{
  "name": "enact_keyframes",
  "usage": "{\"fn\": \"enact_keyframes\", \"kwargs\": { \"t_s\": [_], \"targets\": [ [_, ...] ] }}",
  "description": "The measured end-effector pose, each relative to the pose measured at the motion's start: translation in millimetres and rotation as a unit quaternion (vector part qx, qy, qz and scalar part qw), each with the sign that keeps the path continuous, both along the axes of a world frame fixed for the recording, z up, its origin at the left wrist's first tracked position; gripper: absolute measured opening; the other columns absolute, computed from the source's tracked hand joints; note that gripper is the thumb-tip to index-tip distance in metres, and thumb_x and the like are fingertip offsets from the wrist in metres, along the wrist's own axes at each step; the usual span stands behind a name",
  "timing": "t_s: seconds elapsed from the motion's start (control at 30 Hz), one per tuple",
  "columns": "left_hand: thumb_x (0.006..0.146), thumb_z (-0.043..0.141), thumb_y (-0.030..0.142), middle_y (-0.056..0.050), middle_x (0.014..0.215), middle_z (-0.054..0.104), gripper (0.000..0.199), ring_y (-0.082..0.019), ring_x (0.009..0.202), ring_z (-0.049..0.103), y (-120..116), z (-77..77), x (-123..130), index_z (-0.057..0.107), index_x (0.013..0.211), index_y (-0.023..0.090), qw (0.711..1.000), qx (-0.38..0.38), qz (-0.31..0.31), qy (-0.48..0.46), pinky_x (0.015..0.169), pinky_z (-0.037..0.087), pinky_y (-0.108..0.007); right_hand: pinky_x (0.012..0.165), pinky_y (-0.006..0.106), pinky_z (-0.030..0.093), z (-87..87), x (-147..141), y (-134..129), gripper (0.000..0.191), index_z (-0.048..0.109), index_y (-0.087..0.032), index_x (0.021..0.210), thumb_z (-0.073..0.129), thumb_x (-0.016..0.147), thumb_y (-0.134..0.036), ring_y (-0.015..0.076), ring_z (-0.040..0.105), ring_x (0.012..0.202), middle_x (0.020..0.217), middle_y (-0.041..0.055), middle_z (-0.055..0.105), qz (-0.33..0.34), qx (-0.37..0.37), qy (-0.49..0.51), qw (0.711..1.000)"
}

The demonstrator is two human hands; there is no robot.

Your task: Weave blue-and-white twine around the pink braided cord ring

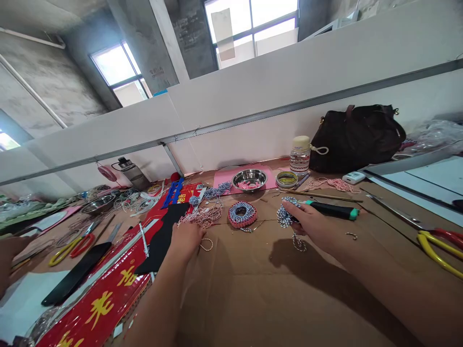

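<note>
Scissors with yellow and red handles (pixel 72 246) lie on the card-covered bench (pixel 235 299) well left of the left grip (pixel 186 239), beside a red banner printed with yellow characters (pixel 99 308), probably set there to leave the card open for working. That left grip rests low on the card, its fingers curled forward and partly out of sight, at the edge of a tangle of pink-and-white twine (pixel 202 217); whether it has hold of any strand, I cannot tell. Just right of it sits a coiled ring of blue-and-white cord (pixel 242 214) with a pink edge. Farther back, a steel bowl (pixel 249 179) stands on a pink sheet (pixel 265 177), likely placed there to stay clear of the hands. The right grip (pixel 307 222) is closed, pinching a bundle of blue-and-white twisted cord (pixel 285 215) up off the card so that its tail (pixel 298 243) hangs free. Past that grip lies a black tool with teal ends (pixel 334 210), its near end passing behind the fingers. Farther right rests a second pair of yellow-and-red scissors (pixel 439 248).
</note>
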State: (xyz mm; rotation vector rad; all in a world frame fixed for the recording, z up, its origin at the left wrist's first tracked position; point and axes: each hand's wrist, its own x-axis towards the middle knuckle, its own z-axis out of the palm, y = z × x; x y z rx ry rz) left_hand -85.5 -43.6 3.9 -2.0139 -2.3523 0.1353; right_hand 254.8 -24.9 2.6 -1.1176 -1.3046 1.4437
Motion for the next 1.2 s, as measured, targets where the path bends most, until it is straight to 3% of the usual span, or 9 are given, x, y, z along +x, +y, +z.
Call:
{"fn": "enact_keyframes", "kwargs": {
  "t_s": [0.1, 0.3, 0.4, 0.57, 0.73, 0.93, 1.07, 1.13, 1.2],
  "targets": [
    [0.091, 0.049, 0.038, -0.021, 0.106, 0.075, 0.035, -0.037, 0.109, 0.065, -1, 7.9, -4, 0.075, 0.091, 0.015, 0.999, 0.021, 0.038, 0.022, 0.101, 0.037, -0.058, 0.047, 0.024, 0.020, 1.1, 0, -1, 0.059, 0.042, -0.021, 0.070, 0.064, 0.072, -0.076, 0.0070, 0.026, 0.049, 0.055, -0.0083, 0.034, 0.004, 0.002, -0.005, 1.000],
    [0.094, 0.048, 0.033, -0.013, 0.112, 0.073, 0.030, -0.027, 0.106, 0.066, 10, 23.5, 8, 0.072, 0.106, 0.018, 0.998, 0.064, 0.003, -0.029, 0.090, 0.048, -0.036, 0.047, 0.024, 0.022, 1.0, -1, -2, 0.058, 0.042, -0.021, 0.070, 0.062, 0.073, -0.076, 0.0078, 0.029, 0.049, 0.055, -0.0072, 0.037, 0.006, 0.012, -0.030, 0.999],
    [0.098, 0.048, 0.037, -0.011, 0.114, 0.071, 0.030, -0.024, 0.110, 0.064, 36, 22.3, 13, 0.069, 0.110, 0.019, 0.995, 0.080, 0.003, -0.058, 0.095, 0.048, -0.039, 0.047, 0.024, 0.021, -0.2, -3, -2, 0.059, 0.043, -0.021, 0.070, 0.060, 0.073, -0.077, 0.0073, 0.028, 0.048, 0.055, -0.0076, 0.036, 0.015, 0.022, -0.037, 0.999],
    [0.093, 0.061, 0.036, -0.010, 0.125, 0.062, 0.036, -0.023, 0.105, 0.064, 81, 4.2, 14, 0.059, 0.124, 0.017, 0.991, 0.065, 0.038, -0.106, 0.088, 0.055, -0.045, 0.047, 0.023, 0.022, -6.6, -6, -2, 0.058, 0.047, -0.020, 0.074, 0.058, 0.076, -0.077, 0.0078, 0.031, 0.049, 0.058, -0.0066, 0.040, 0.023, 0.026, -0.059, 0.998],
    [0.093, 0.061, 0.035, -0.010, 0.126, 0.061, 0.036, -0.024, 0.106, 0.063, 94, 3.5, 3, 0.058, 0.125, 0.018, 0.976, 0.101, 0.066, -0.184, 0.088, 0.055, -0.045, 0.047, 0.024, 0.022, -9.0, -4, 1, 0.055, 0.047, -0.020, 0.075, 0.056, 0.080, -0.074, 0.0081, 0.031, 0.050, 0.057, -0.0070, 0.038, 0.033, 0.023, -0.055, 0.998],
    [0.093, 0.061, 0.035, -0.010, 0.125, 0.062, 0.037, -0.024, 0.105, 0.064, 102, 49.9, -8, 0.058, 0.125, 0.017, 0.905, 0.196, 0.089, -0.366, 0.088, 0.055, -0.045, 0.047, 0.024, 0.022, -10.0, -4, 2, 0.056, 0.049, -0.020, 0.076, 0.055, 0.080, -0.075, 0.0082, 0.032, 0.050, 0.058, -0.0065, 0.039, 0.035, 0.030, -0.057, 0.997],
    [0.096, 0.057, 0.034, -0.008, 0.108, 0.067, 0.031, -0.017, 0.086, 0.067, 111, 93.3, -1, 0.060, 0.120, 0.015, 0.821, 0.227, 0.059, -0.520, 0.075, 0.058, -0.036, 0.048, 0.024, 0.026, -9.2, -5, 0, 0.058, 0.049, -0.019, 0.076, 0.053, 0.079, -0.078, 0.0087, 0.034, 0.051, 0.058, -0.0060, 0.041, 0.043, 0.032, -0.077, 0.996],
    [0.098, 0.049, 0.023, -0.005, 0.089, 0.068, 0.023, -0.010, 0.065, 0.063, 113, 114.4, 5, 0.061, 0.117, 0.013, 0.776, 0.233, 0.024, -0.585, 0.066, 0.057, -0.027, 0.048, 0.024, 0.026, -6.4, -7, -2, 0.060, 0.048, -0.020, 0.074, 0.053, 0.077, -0.080, 0.0088, 0.033, 0.050, 0.057, -0.0062, 0.040, 0.044, 0.029, -0.084, 0.995],
    [0.095, 0.052, 0.014, -0.004, 0.087, 0.069, 0.022, -0.007, 0.061, 0.062, 111, 132.7, 12, 0.062, 0.114, 0.014, 0.734, 0.233, -0.016, -0.638, 0.066, 0.056, -0.023, 0.047, 0.024, 0.025, -3.6, -8, -3, 0.060, 0.047, -0.020, 0.072, 0.053, 0.075, -0.080, 0.0089, 0.032, 0.049, 0.055, -0.0063, 0.039, 0.040, 0.028, -0.089, 0.995]
  ]
}}
